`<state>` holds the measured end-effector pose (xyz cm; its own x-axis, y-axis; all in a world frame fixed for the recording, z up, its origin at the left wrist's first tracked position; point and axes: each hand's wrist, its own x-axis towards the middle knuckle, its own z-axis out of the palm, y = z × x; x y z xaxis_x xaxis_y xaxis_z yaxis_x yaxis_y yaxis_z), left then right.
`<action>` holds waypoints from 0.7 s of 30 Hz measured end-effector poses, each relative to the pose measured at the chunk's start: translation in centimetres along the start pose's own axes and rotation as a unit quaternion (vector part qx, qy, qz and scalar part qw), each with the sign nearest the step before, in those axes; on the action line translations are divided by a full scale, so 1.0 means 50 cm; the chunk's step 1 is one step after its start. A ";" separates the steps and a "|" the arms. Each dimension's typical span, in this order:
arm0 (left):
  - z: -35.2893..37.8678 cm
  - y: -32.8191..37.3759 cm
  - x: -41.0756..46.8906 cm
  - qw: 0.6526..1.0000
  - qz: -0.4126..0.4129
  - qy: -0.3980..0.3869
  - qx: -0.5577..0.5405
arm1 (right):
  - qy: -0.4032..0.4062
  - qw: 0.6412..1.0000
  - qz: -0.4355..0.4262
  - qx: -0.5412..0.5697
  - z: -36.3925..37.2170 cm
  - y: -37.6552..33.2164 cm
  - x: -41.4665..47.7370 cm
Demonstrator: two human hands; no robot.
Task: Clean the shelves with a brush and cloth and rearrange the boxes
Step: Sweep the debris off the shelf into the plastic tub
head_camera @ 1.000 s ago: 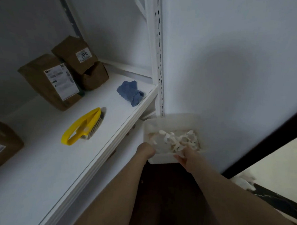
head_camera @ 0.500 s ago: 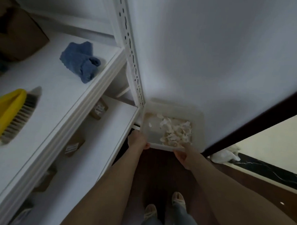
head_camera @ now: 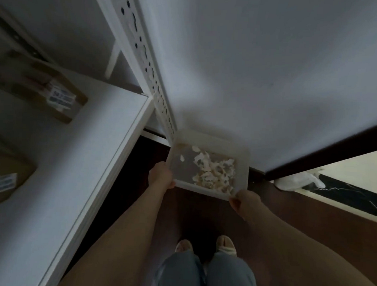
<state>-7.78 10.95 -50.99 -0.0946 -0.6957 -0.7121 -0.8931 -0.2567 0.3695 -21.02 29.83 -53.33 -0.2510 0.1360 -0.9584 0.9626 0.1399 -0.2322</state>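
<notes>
Both hands hold a translucent white tray point(head_camera: 243, 167) low down, near the floor and against the white wall. My left hand point(head_camera: 161, 175) grips its near left corner and my right hand point(head_camera: 244, 200) grips its near right corner. Pale paper-like scraps point(head_camera: 214, 171) lie piled in the tray's right half. To the left runs a white shelf point(head_camera: 78, 170) with two brown cardboard boxes: a labelled one point(head_camera: 40, 91) at the back and another box point(head_camera: 4, 176) at the left edge. Brush and cloth are out of view.
A white perforated shelf upright point(head_camera: 151, 76) runs down to the tray's far left corner. The floor point(head_camera: 309, 221) is dark wood, with my feet in slippers point(head_camera: 204, 246) below the tray. A white bag point(head_camera: 298, 180) lies by a dark door frame at the right.
The view has swung down from the upper shelf to a lower one and the floor. The tray, held in both hands, has gone lower beside the upright. Brush and cloth have left the view.
</notes>
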 end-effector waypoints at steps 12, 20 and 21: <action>0.223 -0.073 0.301 0.998 -0.028 -0.041 -0.034 | 0.018 0.989 -0.026 -0.144 0.110 0.045 0.380; 0.312 -0.117 0.434 0.997 -0.035 -0.060 -0.027 | -0.021 0.976 -0.004 -0.218 0.148 0.048 0.521; 0.317 -0.121 0.445 0.997 -0.035 -0.061 -0.024 | -0.021 0.974 0.001 -0.225 0.151 0.048 0.529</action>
<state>-11.48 7.66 -78.54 -0.0891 -0.5885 -0.8036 -0.8778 -0.3349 0.3426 -24.56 26.35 -80.49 -0.2355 0.0987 -0.9668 0.8181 0.5571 -0.1424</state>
